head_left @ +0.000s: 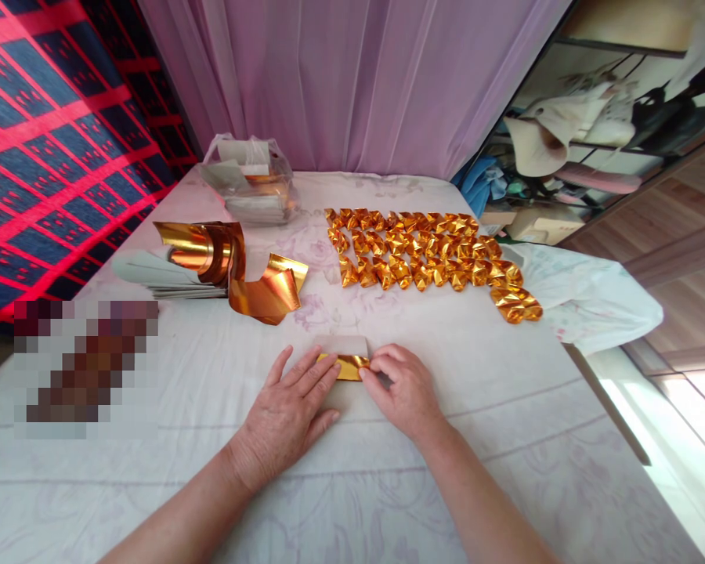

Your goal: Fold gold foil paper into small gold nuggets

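A sheet of gold foil paper (pixel 348 367) lies flat on the table in front of me, part of its gold face folded over and its pale grey back showing along the far side. My left hand (pixel 291 403) rests on the sheet's left part, fingers stretched out and spread, thumb apart on the cloth. At the right end, the thumb and forefinger of my right hand (pixel 404 388) pinch the folded gold edge, with the other fingers curled. Beyond my hands stand several rows of folded gold foil pieces (pixel 420 251).
Curled gold foil sheets (pixel 264 298) lie on a grey paper stack (pixel 146 268) at left. Behind them is a clear plastic bag (pixel 252 184) of sheets. A white plastic bag (pixel 599 294) hangs over the table's right edge. Shelves with shoes (pixel 593 117) stand at the right.
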`<state>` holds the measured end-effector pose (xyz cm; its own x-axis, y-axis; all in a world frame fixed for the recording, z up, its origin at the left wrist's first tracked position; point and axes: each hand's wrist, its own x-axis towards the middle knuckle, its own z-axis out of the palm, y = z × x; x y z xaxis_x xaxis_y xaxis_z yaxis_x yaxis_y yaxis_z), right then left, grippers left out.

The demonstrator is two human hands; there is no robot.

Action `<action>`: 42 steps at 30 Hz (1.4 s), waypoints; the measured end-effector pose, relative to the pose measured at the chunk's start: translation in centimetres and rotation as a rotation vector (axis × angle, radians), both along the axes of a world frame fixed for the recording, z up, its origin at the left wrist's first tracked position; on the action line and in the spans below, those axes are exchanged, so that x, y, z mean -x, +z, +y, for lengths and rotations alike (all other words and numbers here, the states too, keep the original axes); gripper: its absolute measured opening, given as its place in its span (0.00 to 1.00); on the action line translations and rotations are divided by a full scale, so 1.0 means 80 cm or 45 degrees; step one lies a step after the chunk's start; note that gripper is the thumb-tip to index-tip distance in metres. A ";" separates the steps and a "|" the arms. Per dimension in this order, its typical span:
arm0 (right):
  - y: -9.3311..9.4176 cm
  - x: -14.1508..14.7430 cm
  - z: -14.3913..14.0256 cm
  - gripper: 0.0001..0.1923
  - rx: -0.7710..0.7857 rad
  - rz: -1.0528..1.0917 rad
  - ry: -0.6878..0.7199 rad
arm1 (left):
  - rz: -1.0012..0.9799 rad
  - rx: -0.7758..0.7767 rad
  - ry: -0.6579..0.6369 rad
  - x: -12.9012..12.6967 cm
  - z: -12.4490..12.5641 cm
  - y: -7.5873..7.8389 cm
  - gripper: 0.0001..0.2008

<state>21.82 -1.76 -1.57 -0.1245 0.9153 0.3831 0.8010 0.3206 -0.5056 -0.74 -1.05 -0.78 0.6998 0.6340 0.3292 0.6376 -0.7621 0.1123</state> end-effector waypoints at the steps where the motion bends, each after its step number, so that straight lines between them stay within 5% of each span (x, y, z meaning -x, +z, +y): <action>1: 0.000 0.000 0.000 0.10 0.003 0.001 -0.005 | 0.003 -0.014 -0.007 -0.001 -0.001 0.000 0.23; 17: 0.000 0.002 0.001 0.11 0.019 -0.006 -0.034 | 0.097 -0.017 -0.008 -0.016 -0.028 -0.012 0.28; 42: 0.001 0.002 0.000 0.12 0.026 -0.007 -0.037 | 0.074 0.079 -0.018 -0.015 -0.027 -0.011 0.28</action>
<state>21.63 -1.73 -1.50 -0.0999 0.9261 0.3638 0.8128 0.2868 -0.5070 0.44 -3.25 -1.62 0.7256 0.6418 0.2483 0.6337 -0.7638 0.1225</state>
